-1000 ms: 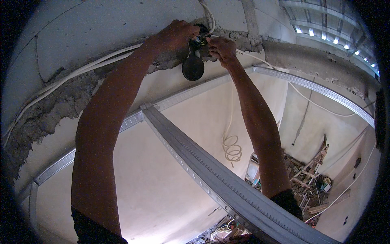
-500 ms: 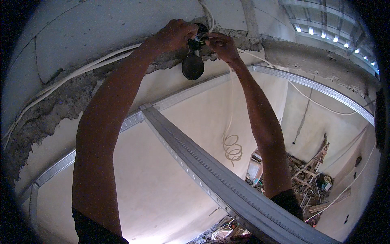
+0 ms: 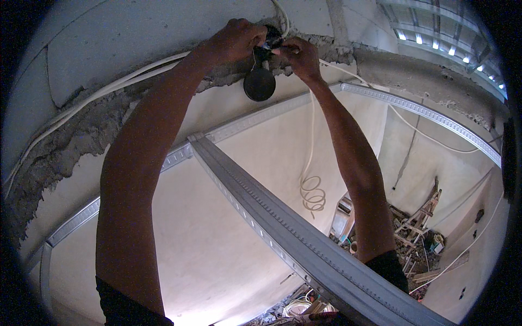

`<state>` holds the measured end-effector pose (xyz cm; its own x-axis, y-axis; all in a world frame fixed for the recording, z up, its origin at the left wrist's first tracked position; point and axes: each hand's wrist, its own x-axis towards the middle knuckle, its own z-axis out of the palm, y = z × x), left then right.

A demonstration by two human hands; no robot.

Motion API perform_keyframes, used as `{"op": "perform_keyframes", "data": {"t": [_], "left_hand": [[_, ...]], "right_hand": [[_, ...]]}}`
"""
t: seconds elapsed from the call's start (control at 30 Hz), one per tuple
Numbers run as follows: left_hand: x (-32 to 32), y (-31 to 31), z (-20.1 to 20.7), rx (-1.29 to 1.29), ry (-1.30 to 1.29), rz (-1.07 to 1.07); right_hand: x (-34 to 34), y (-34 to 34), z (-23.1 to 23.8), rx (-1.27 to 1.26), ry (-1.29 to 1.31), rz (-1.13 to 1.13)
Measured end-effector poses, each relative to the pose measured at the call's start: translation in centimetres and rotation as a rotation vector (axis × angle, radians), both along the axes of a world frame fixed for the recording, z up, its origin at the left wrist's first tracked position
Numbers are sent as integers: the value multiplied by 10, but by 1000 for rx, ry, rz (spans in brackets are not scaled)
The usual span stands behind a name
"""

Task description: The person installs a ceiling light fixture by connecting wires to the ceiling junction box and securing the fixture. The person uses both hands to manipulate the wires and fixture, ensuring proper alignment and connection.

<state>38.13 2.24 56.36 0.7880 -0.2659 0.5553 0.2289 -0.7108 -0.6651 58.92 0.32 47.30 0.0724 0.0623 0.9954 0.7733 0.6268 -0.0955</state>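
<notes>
Both my arms reach up to a small black junction box (image 3: pixel 273 33) on the rough wall. My left hand (image 3: pixel 237 41) is at the box's left side, fingers pinched together on wires at its opening. From the right, my right hand (image 3: pixel 300 57) pinches at the same thin wires (image 3: pixel 265 52), thumb and forefinger close together. A round black lid (image 3: pixel 259 85) hangs just below the box. White cable (image 3: pixel 283 16) runs down into the box from above. The wire ends between my fingertips are too small and dark to make out.
A grey metal ceiling channel (image 3: pixel 261 217) crosses below my arms, joined to a perforated metal rail (image 3: pixel 239 126) along the wall. White cables (image 3: pixel 125 81) run along the broken plaster. A coiled cable (image 3: pixel 312 195) dangles. Far below lie rubble and a wooden sawhorse-like frame (image 3: pixel 418 220).
The view has shifted slightly, and the hanging lid appears a little higher in it. Both hands stay at the box, with small finger movements at the wires.
</notes>
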Motion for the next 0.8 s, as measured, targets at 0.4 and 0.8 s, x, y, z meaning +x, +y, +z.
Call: {"op": "perform_keyframes", "data": {"t": [0.4,0.8], "left_hand": [[1,0,-2,42,-27,-32],[2,12,3,60,13,-101]], "right_hand": [[-9,-1,-4,369,-144,-362],[-1,-19,15,176,-353,-321]]}}
